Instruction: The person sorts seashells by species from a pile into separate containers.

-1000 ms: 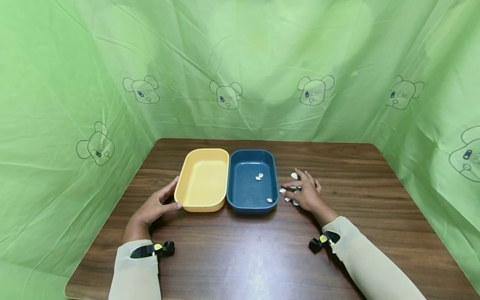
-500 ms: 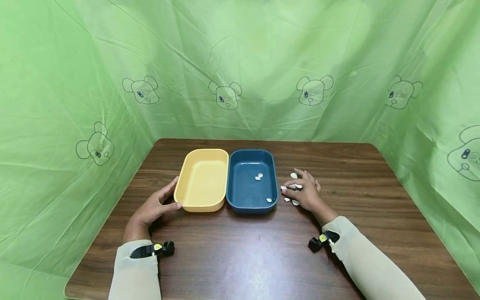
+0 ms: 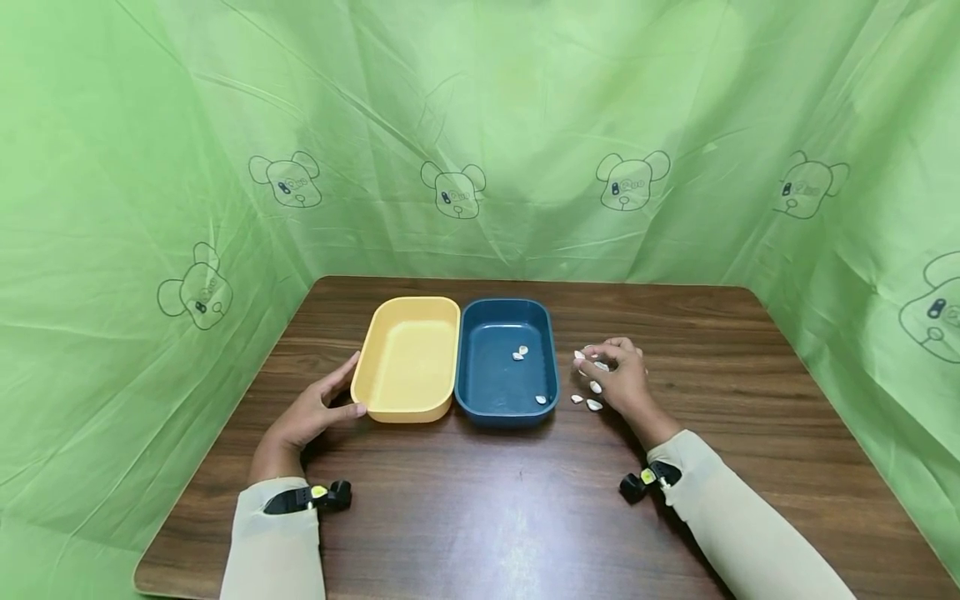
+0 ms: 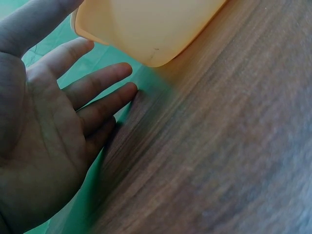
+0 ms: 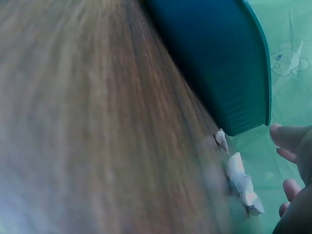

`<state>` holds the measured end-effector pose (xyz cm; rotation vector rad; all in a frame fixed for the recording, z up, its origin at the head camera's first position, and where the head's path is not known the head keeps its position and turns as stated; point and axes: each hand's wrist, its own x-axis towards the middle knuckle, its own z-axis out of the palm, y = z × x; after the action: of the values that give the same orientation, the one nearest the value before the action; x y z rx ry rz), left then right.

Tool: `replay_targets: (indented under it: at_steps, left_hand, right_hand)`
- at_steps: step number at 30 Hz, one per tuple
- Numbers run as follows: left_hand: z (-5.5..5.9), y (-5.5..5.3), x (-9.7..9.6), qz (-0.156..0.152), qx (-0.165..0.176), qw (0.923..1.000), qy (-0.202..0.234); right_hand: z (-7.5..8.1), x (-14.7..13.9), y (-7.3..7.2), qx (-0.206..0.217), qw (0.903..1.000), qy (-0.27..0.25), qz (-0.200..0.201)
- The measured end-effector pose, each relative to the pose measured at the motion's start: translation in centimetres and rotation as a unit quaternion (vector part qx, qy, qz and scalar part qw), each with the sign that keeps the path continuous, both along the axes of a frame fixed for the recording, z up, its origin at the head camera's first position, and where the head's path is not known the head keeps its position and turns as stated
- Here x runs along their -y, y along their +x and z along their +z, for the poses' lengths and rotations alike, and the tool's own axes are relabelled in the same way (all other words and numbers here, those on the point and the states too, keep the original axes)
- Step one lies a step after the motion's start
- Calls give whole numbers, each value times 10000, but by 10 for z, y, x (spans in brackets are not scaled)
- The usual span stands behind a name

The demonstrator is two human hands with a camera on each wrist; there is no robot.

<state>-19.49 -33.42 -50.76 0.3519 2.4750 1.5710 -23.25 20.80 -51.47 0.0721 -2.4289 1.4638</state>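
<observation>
My left hand (image 3: 303, 421) lies along the left side of a yellow tray (image 3: 405, 416), thumb at its near corner. In the left wrist view the fingers (image 4: 105, 80) are spread and extended below the tray. My right hand (image 3: 622, 383) is right of a blue tray (image 3: 506, 422), thumb and forefinger pinching a white garlic clove (image 3: 579, 356). Under and around that hand lie several more cloves on the table, such as one near clove (image 3: 594, 405); some are partly hidden by the fingers. Inside the blue tray are three cloves, one a near-right clove (image 3: 541, 400).
The two trays stand side by side, touching along their long rims, on a brown wooden table (image 3: 420, 517). A green curtain (image 3: 540, 100) printed with bear faces rises behind the table and at both sides. A black wrist camera (image 3: 633, 487) sits on the right sleeve.
My right thumb and forefinger have closed on the clove beside the blue tray and drawn it back and to the right. More cloves show below the hand. My left hand has stayed by the yellow tray.
</observation>
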Motion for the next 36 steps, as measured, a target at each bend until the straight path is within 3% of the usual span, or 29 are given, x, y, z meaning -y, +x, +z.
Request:
replay_targets:
  at_steps: [4, 9, 16, 26, 36]
  left_hand:
    - [0, 0, -1, -17, 2, 10000, -9]
    - [0, -1, -1, -62, 4, 10000, 2]
    - [2, -1, -1, 36, 68, 9999, -95]
    - [3, 1, 0, 6, 42, 10000, 27]
    - [3, 1, -1, -1, 21, 10000, 39]
  right_hand:
    - [5, 2, -2, -306, 9983, -489, 124]
    - [9, 5, -3, -546, 9964, -633, 116]
    - [20, 11, -4, -274, 9975, -648, 86]
    - [65, 30, 14, -46, 9957, -526, 761]
    - [53, 40, -7, -65, 9934, -482, 1043]
